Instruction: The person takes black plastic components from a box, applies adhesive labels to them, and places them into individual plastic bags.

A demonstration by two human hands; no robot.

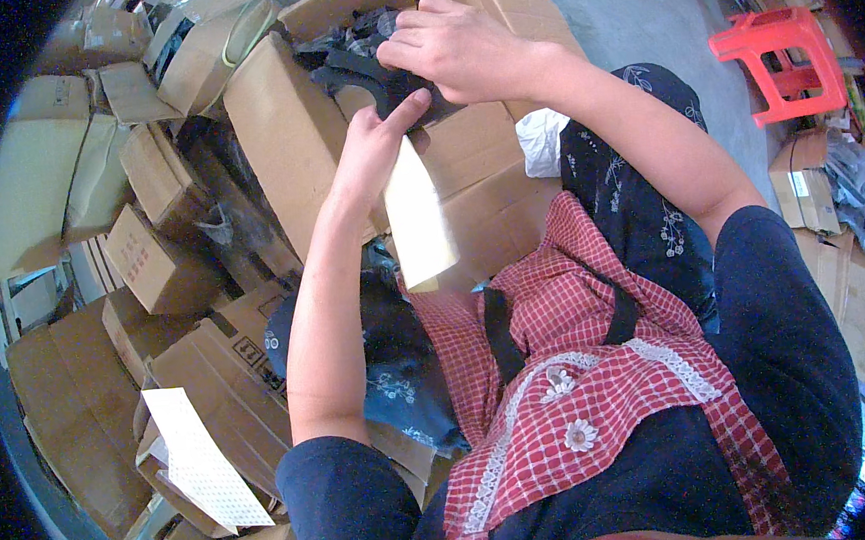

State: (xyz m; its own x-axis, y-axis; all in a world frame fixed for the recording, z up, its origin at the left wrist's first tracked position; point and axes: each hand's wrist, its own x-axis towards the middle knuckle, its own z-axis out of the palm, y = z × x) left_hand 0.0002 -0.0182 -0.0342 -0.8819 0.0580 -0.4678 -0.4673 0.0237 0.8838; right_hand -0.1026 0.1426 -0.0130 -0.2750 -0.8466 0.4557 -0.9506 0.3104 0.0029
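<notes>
A large open cardboard box (288, 140) stands in front of me, with dark, black pieces (348, 70) piled in it. Over its near side is my left hand (374, 149), closed with the thumb stretched forward against a black piece. A white paper sheet with yellowish edges (419, 221) hangs down from this hand. My right hand (452, 53) is closed just above and to the right, its fingers curled down at the black material. What its fingertips pinch is hidden.
Cardboard boxes (166, 259) are heaped on the left, with a printed white sheet (206, 466) lying on them. A red plastic stool (784, 60) stands at the far right on the grey floor (625, 16). More cartons and plastic bags (853, 185) lie along the right edge.
</notes>
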